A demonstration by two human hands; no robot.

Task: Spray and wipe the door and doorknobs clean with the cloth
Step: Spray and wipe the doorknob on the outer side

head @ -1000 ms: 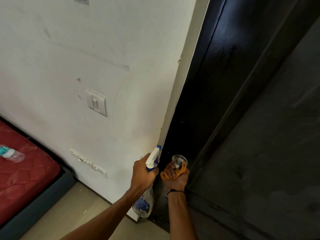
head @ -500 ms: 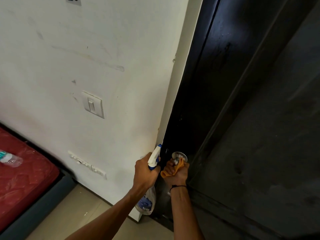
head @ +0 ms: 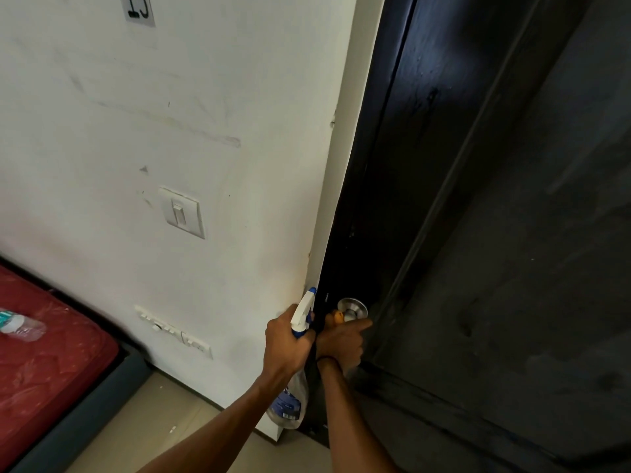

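- Two hands worked at the door's latch edge. The right hand point(head: 341, 339) had its fingers curled around the orange cloth point(head: 336, 316), clamped on it with one finger stretched toward the door face; only a small fold of cloth showed, pressed against the neck of the steel doorknob point(head: 353, 308).
- Half a second before, far more of the cloth had been visible, bunched under the knob; now the hand covered most of it and had rolled over, which I judged to be a twisting wipe around the knob's stem.
- The left hand point(head: 285, 343) kept its fingers wrapped tight around the neck of the spray bottle point(head: 300, 317), nozzle up beside the white wall corner point(head: 327, 213), bottle body hanging below the wrist. No trigger squeeze could be made out.
- The black door point(head: 444, 165) stood just right of the knob; its broad panel looked dull and streaked, so that part of the wiping seemed to remain.
- Farther out, a wall switch point(head: 182, 213) sat on the scuffed white wall, and a plastic water bottle point(head: 22, 327) lay on the red mattress point(head: 51, 363) at the lower left.
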